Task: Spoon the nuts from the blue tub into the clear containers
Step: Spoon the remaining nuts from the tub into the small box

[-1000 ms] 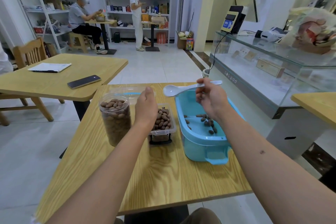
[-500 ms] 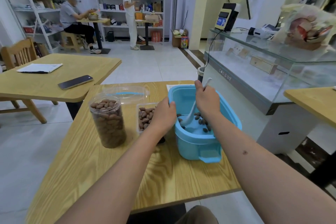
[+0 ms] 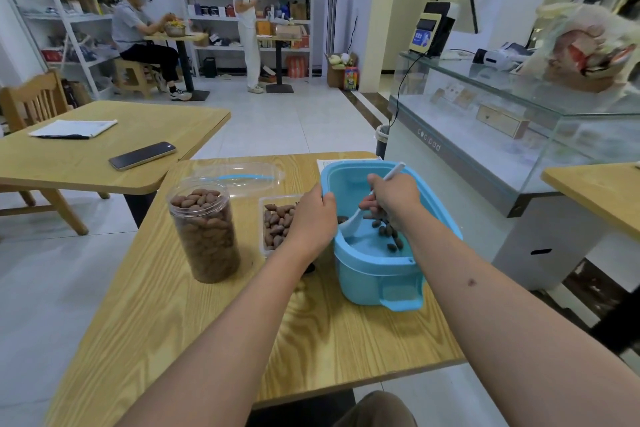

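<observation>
Display counter (image 3: 460,163) front: faint lettering, not legible.

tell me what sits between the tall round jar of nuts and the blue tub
In the head view, a shallow clear tray partly filled with nuts sits between the tall jar and the blue tub. The left hand, gripping the tub's rim, covers the tray's right side.

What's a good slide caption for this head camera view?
Right hand dips a white plastic spoon among brown nuts in the blue plastic tub while the left hand grips its rim.
</observation>
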